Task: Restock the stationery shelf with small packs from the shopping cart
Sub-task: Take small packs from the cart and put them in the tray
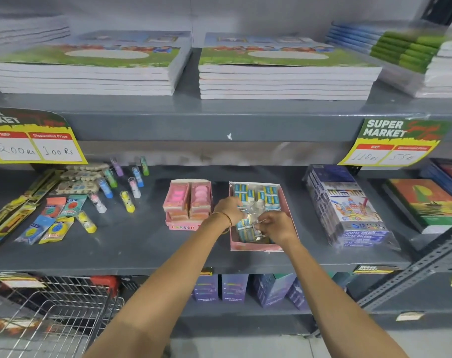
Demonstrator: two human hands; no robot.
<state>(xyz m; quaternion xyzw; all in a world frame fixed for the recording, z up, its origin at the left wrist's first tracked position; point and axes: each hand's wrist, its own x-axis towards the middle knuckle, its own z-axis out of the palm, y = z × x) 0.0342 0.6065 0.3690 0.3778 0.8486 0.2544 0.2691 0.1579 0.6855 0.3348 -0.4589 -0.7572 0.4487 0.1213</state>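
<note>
Head cam: both hands over the pink box [286,202] on the shelf [131,254] — left hand [231,209] and right hand [276,227] each pinched shut on the crinkly pack [246,226], probably steadying it so it drops in neatly. Cart [54,311] sits lower left.

The shelf [131,254] is viewed from one head-worn camera, close, facing forward and slightly downward.
</note>
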